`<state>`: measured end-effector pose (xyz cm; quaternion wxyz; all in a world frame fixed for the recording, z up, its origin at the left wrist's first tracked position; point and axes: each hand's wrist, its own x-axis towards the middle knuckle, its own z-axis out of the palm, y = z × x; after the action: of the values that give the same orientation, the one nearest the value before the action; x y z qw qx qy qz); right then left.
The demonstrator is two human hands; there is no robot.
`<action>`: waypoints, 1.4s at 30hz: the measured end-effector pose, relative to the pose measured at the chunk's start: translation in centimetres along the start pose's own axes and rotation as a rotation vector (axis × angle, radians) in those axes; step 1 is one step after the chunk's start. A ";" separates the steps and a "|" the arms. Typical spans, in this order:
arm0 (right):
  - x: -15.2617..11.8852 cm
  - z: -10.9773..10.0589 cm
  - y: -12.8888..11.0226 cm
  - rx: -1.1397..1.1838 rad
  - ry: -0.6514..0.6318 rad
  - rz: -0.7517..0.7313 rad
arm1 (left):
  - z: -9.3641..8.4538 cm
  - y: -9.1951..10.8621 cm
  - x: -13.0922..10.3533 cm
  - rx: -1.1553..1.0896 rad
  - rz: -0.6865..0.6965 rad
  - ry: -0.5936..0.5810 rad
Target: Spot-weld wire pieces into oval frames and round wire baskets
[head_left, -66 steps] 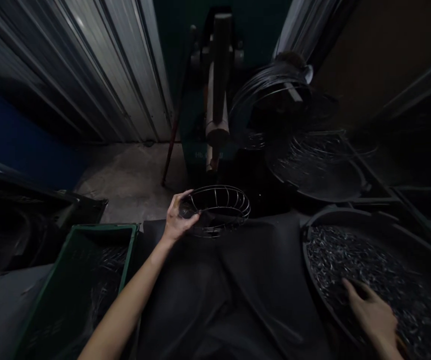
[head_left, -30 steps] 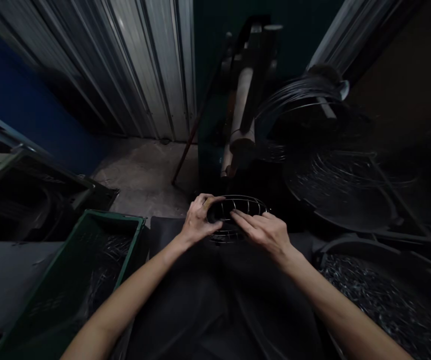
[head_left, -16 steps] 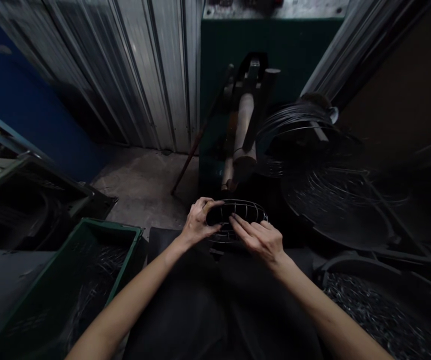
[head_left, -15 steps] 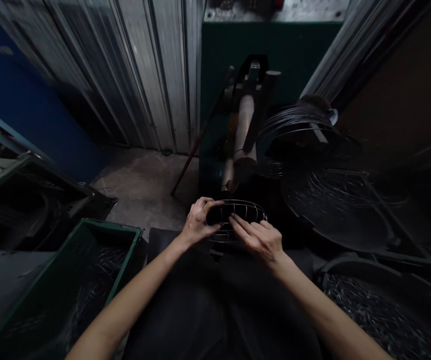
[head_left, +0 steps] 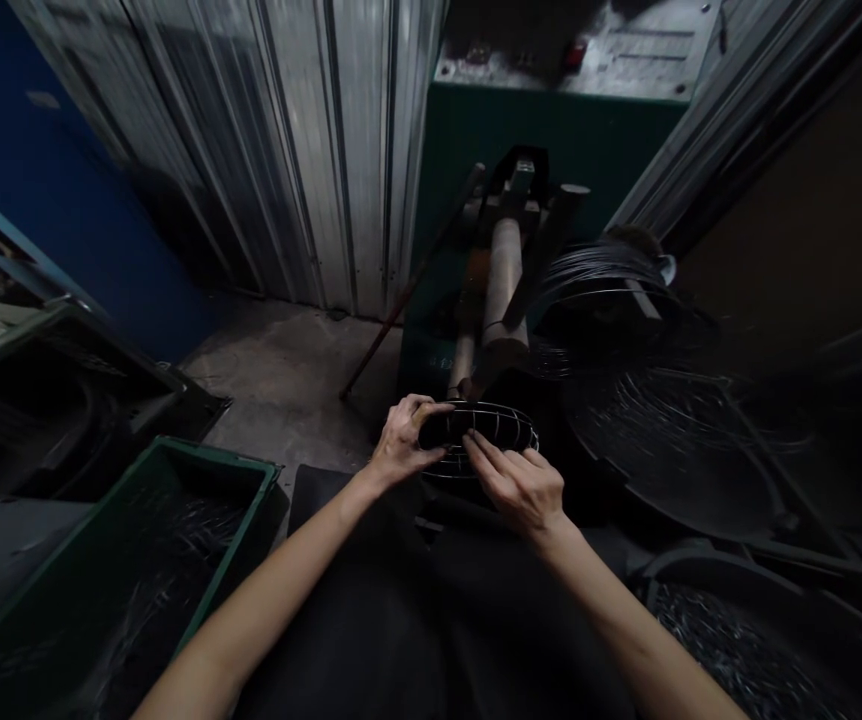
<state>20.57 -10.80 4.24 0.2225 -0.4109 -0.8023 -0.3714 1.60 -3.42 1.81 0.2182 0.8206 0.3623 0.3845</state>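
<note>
A round wire cage (head_left: 502, 408) of thin metal rings and short cross wires is held above my lap, in front of the machine. My left hand (head_left: 403, 440) grips its left side, thumb and fingers closed around the rim. On the right, my right hand (head_left: 522, 482) is closed on the near rim, its index finger stretched along the wires towards the middle. The finger's tip touches the near side of the cage. The palm of this hand is turned down, and it hides part of the lower rings.
Ahead stands a green machine (head_left: 461, 130) with a metal cylinder (head_left: 504, 265) and a red switch (head_left: 574, 54). Wire coils (head_left: 603, 270) hang at its right. A green crate (head_left: 176, 450) with wire pieces is on my left; a tub of metal pieces (head_left: 731, 630) is at lower right.
My view has tilted up slightly, so more of the machine's top panel shows. Both hands keep the same grip on the wire cage, which has hardly moved.
</note>
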 end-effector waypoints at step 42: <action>-30.3 -11.9 -1.7 0.124 -1.151 1.541 | -1.2 -0.5 -5.4 -0.105 -0.163 0.078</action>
<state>36.83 -35.73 -9.08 -0.0009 -0.9316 -0.3167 0.1782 -1.95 -7.12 -0.34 0.2772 0.7602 0.4155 0.4155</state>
